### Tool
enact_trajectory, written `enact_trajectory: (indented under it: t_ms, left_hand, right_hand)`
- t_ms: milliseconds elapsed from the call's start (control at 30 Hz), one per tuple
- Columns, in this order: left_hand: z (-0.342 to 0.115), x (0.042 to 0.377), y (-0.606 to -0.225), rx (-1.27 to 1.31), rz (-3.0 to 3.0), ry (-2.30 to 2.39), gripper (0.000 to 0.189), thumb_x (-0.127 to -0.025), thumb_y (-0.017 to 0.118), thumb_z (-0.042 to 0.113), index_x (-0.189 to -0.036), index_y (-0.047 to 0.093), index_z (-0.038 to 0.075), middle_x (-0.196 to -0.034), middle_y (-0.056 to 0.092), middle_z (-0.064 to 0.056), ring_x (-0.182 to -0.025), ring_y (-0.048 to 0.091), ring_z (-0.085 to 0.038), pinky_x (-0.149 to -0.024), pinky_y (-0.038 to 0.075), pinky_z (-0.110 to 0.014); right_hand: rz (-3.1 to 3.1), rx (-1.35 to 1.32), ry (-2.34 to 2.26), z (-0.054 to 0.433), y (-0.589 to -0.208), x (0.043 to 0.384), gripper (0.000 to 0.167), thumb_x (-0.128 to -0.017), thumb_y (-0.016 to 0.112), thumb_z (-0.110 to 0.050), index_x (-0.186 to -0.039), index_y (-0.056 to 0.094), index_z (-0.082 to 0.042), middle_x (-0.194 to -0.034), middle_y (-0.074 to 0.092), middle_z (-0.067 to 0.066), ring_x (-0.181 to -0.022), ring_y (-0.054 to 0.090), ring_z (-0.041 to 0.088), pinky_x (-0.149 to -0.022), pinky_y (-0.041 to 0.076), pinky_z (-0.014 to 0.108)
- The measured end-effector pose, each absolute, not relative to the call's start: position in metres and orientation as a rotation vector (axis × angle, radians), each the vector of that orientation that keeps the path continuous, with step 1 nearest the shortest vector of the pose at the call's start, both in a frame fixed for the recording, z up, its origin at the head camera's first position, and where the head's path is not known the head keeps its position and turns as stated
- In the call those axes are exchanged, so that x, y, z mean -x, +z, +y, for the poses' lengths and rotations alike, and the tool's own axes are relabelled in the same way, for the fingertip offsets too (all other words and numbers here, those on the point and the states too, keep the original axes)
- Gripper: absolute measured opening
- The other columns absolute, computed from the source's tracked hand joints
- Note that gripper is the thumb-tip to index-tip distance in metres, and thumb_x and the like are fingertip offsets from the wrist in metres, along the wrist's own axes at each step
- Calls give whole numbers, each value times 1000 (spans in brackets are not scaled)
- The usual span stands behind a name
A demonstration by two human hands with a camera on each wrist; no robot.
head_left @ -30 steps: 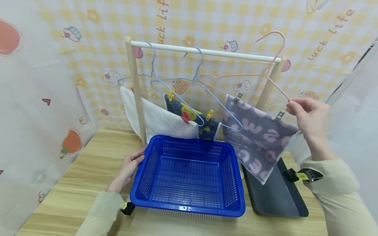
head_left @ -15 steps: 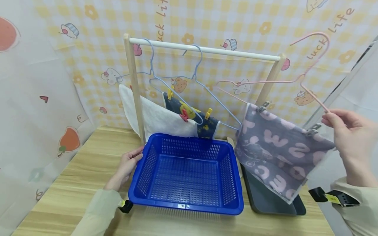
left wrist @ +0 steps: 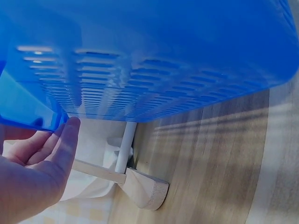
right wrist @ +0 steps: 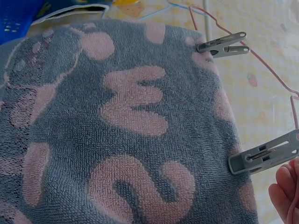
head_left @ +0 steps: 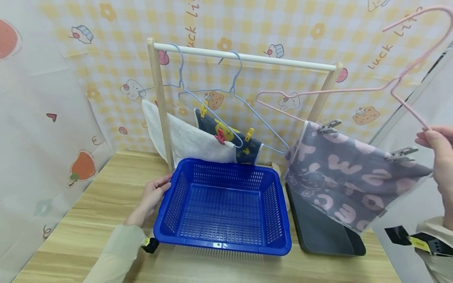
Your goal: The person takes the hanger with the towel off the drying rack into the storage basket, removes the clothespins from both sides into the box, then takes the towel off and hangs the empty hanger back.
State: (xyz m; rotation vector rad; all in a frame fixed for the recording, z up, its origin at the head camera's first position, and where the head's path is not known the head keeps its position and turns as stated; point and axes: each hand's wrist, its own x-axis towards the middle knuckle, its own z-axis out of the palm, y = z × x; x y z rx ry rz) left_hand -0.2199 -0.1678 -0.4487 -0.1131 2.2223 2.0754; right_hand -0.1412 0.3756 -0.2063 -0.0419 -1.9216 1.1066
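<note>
At the right edge of the head view, my right hand (head_left: 441, 157) pinches the lower arm of a pink hanger (head_left: 339, 92), whose hook points up and is off the rack. Two grey clothespins (head_left: 402, 154) clip a grey towel (head_left: 348, 177) with pink letters to this hanger. The towel hangs over part of a dark grey tray (head_left: 329, 232). My left hand (head_left: 153, 195) grips the left rim of a blue perforated basket (head_left: 221, 249), with nothing inside it. In the left wrist view, the fingers (left wrist: 70, 135) curl at the basket's rim.
A small drying rack (head_left: 276, 59) with wooden posts stands behind the basket. Two blue hangers (head_left: 260, 114) hang on its bar, carrying a white towel (head_left: 191, 139) with red clips and a dark towel (head_left: 247, 153) with yellow clips. A patterned cloth backs the table (head_left: 92, 208).
My right hand has carried the pink hanger and grey towel away from the rack's right end, rightward and closer to the camera. The left hand stays at the basket's rim.
</note>
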Motion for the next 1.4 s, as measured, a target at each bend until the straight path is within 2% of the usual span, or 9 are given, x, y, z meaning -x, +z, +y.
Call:
enact_trajectory:
  t_ms: [133, 267, 367, 567, 733, 900, 1033, 1267, 1400]
  left_hand:
    - [-169, 220, -449, 108, 2222, 2058, 41, -96, 46, 2, -136, 40, -7, -138, 41, -24, -89, 54, 11, -84, 49, -13]
    - [-170, 222, -449, 112, 2230, 2055, 41, -97, 46, 2, -136, 40, -6, -139, 41, -24, -90, 54, 11, -84, 48, -12]
    - [-170, 224, -449, 116, 2230, 2061, 41, -96, 46, 2, -136, 40, -6, -138, 41, -24, -91, 54, 10, -83, 48, -11]
    - [-171, 225, -448, 100, 2232, 2052, 41, -96, 46, 1, -136, 40, -7, -139, 41, -24, -95, 54, 7, -84, 48, -11]
    - [-171, 224, -447, 84, 2241, 2041, 41, -97, 45, 2, -137, 39, -7, -139, 41, -25, -99, 54, 5, -87, 48, -14]
    - [-171, 223, -447, 76, 2242, 2050, 41, -96, 45, 0, -136, 39, -8, -138, 42, -26, -94, 54, 8, -86, 48, -12]
    - [-170, 222, -446, 69, 2241, 2052, 41, -96, 46, 0, -136, 40, -8, -138, 41, -26, -92, 54, 9, -84, 47, -10]
    - [-169, 222, -447, 65, 2270, 2039, 40, -96, 46, 0, -135, 40, -8, -137, 42, -27, -95, 54, 6, -83, 47, -9]
    - [-170, 220, -445, 62, 2290, 2027, 43, -97, 46, 2, -137, 37, -9, -138, 42, -27, -99, 54, 4, -87, 47, -11]
  right_hand:
    - [-1892, -38, 1077, 367, -199, 143, 22, -95, 51, -6, -92, 65, -22, -77, 60, -25, -73, 58, -12, -110, 29, 23]
    - [-1852, -77, 1082, 350, -190, 145, 18, -95, 53, -6, -95, 68, -15, -79, 62, -20, -74, 60, -8, -102, 39, 20]
    - [-1782, -110, 1211, 332, -185, 148, 13, -92, 57, -3, -95, 70, -3, -78, 66, -10, -72, 62, -1, -87, 47, 14]
    - [-1550, -434, 1504, 293, -186, 163, 9, -81, 63, 13, -86, 64, 20, -72, 69, 9, -62, 64, 14, -66, 54, 16]
    - [-1680, -462, 1306, 259, -192, 178, 8, -82, 65, 10, -85, 66, 18, -72, 70, 2, -62, 65, 10, -63, 55, 15]
    - [-1768, -481, 1250, 226, -203, 189, 7, -83, 65, 9, -87, 68, 14, -76, 70, -3, -64, 65, 8, -64, 55, 16]
    - [-1799, -566, 1187, 207, -219, 197, 6, -83, 63, 10, -86, 68, 13, -77, 70, 2, -65, 63, 6, -62, 54, 16]
    - [-1822, -691, 1119, 189, -260, 209, 7, -80, 64, 14, -84, 68, 10, -74, 67, 20, -66, 60, -1, -56, 51, 11]
    - [-1866, -725, 1090, 188, -282, 212, 7, -79, 65, 15, -83, 68, 10, -74, 67, 18, -68, 60, -4, -58, 51, 10]
